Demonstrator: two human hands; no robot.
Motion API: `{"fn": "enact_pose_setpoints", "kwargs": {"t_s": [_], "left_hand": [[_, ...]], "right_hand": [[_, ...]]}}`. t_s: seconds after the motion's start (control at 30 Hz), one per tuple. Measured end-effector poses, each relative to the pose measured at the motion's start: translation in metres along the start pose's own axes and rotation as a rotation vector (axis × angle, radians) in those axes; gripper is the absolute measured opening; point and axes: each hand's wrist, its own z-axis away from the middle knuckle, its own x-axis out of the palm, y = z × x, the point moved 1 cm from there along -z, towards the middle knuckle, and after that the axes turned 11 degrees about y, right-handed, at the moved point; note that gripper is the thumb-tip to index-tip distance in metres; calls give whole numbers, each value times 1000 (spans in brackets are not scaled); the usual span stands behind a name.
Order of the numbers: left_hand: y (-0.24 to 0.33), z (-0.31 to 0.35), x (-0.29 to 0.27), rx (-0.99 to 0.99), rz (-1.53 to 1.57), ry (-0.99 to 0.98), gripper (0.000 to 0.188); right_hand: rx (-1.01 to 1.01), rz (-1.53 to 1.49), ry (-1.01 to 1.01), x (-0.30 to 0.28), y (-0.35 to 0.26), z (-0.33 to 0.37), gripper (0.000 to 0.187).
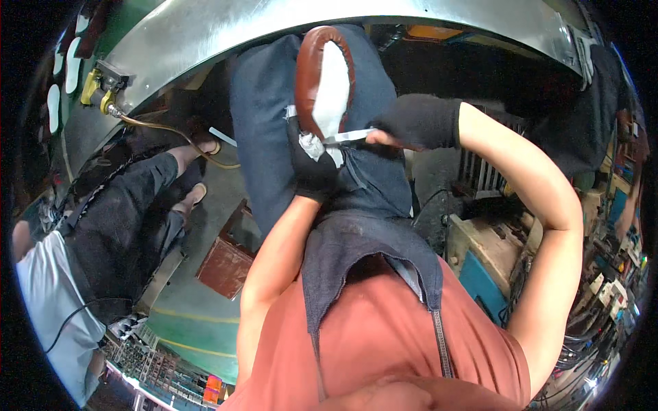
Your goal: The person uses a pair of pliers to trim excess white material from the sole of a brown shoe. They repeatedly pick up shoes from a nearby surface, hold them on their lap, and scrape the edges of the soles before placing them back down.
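Note:
A brown leather shoe upper (310, 82) lies over my lap with its underside up, its toe end pointing away from me. Its white insole (333, 85) shows, framed by the leather folded in around the edge. My left hand (313, 161), in a black glove with whitish tape on the fingers, is closed on the near end of the shoe. From the right comes my right hand (418, 123), also black-gloved with bare fingertips. It pinches a narrow, flat, pale strip (353, 135) whose other end touches the shoe's near end; whether it is a blade or tape I cannot tell.
A metal bench (205, 34) curves across the far side, with a yellow clamp-like tool (103, 89) and hose at its left. Another person (116, 233) is at the left. A brown box (229, 257) stands on the floor; a machine (483, 267) stands at my right.

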Motion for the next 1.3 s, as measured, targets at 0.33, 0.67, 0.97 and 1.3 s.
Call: {"fn": "enact_pose_setpoints", "kwargs": {"t_s": [0.33, 0.67, 0.97, 1.3], "left_hand": [[110, -54, -57, -510, 575, -144, 46], [72, -58, -25, -102, 71, -133, 52], [118, -64, -43, -673, 871, -118, 56], [98, -59, -51, -16, 131, -262, 81]], "right_hand": [[-93, -135, 464, 45, -2, -5, 42], [-282, -118, 641, -26, -67, 21, 35], [435, -448, 492, -2, 1, 47, 47], [260, -321, 369, -14, -12, 4, 42]]}}
